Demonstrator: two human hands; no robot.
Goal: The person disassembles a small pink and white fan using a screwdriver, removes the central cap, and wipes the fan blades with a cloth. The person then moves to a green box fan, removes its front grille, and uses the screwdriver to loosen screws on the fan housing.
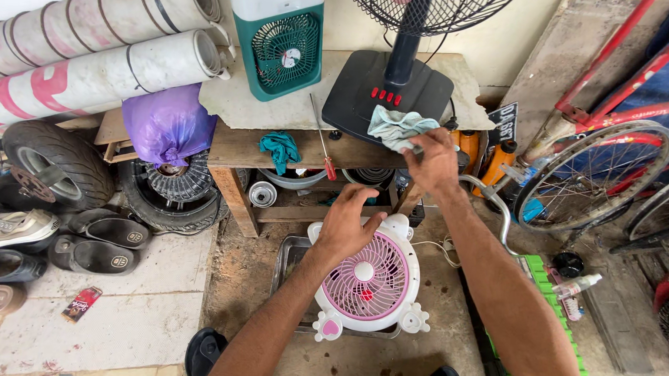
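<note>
The left hand (347, 226) rested on top of the small pink-and-white fan (367, 279), fingers spread over its plastic rim, seemingly to keep it upright on the dirt floor just before the counter's front edge. The right hand (434, 161) reached to the counter's front right edge, fingers pinched on a crumpled pale-blue cloth (397, 126) lying against the glossy black base of a stand fan (387, 93). A red-handled screwdriver (322, 140) and a teal rag (281, 149) lay near that edge.
</note>
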